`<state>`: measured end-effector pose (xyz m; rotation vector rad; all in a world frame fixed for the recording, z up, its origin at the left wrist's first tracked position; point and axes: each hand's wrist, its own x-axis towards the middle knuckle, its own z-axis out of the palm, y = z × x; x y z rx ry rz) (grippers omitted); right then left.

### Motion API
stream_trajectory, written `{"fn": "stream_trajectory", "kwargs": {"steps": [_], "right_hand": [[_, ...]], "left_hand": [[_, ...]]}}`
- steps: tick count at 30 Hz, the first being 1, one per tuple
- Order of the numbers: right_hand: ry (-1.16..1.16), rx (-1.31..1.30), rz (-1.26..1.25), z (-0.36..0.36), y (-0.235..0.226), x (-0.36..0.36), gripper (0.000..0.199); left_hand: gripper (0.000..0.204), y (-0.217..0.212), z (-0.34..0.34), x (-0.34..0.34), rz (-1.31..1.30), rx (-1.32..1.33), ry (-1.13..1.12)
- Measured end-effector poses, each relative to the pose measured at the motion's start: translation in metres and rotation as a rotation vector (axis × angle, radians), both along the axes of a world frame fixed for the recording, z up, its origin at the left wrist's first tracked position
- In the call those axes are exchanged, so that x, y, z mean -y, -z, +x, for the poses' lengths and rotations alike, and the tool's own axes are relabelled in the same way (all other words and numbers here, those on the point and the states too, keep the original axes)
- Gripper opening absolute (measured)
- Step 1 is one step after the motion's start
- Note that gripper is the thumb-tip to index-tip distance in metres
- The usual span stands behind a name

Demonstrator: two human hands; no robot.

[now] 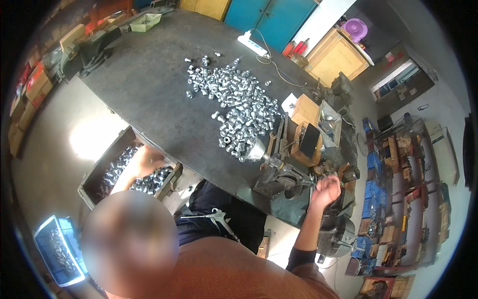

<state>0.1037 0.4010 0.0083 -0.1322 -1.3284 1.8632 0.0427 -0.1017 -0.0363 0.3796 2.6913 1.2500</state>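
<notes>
- Bench (pixel 164 65), dark-topped, one: ran from eleven o'clock to the centre (clock read about the middle of the view).
- Heap of metal fittings (pixel 239 99), one: lay on the bench at twelve; too many overlapped for a piece count.
- Bin (pixel 94 189), one: stood at nine, below the bench edge, with more fittings in it.
- Left hand (pixel 147 162): reached into the bin; fingertips obscured, so spread or pinching could not be told.
- Right hand (pixel 326 192): at four, beside the bench fixture (pixel 286 179), fingers curled inward; whether they gripped anything could not be told.
- Pale cone (pixel 256 150), one: on the fixture's near-centre end, between it and the heap.
- Dark flat slab (pixel 309 138), one: at three, resting against a box.
- Power strip (pixel 252 45), white, one: at twelve, cable trailing toward one.
- Air gun (pixel 217 218), one: between six and seven, at the person's lap.
- Shelving (pixel 398 199): between three and four, blue bins uncounted.
- Blurred round patch (pixel 129 244), one: between seven and eight, hiding whatever lay behind.
</notes>
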Motion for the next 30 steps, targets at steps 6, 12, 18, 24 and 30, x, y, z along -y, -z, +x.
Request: {"fn": "stream_trajectory", "kwargs": {"steps": [6, 12, 18, 24, 30], "right_hand": [[-0.077, 0.065, -0.048, 0.062, 0.027, 0.019, 0.014], [-0.025, 0.267, -0.245, 0.047, 0.092, 0.009, 0.009], [0.089, 0.326, -0.310, 0.029, 0.090, 0.012, 0.010], [0.042, 0.316, -0.290, 0.039, 0.089, 0.015, 0.009], [0.065, 0.360, -0.320, 0.038, 0.092, 0.010, 0.012]], "left_hand": [[0.022, 0.042, 0.018, 0.050, -0.525, -0.255, -0.113], [0.024, 0.002, -0.029, -0.113, -0.162, -0.593, 0.190], [0.026, 0.043, -0.075, -0.162, -0.405, -0.615, 0.307], [0.023, 0.038, -0.074, -0.146, -0.388, -0.509, 0.222], [0.012, -0.021, -0.057, -0.144, 0.847, 0.280, 0.187]]}}
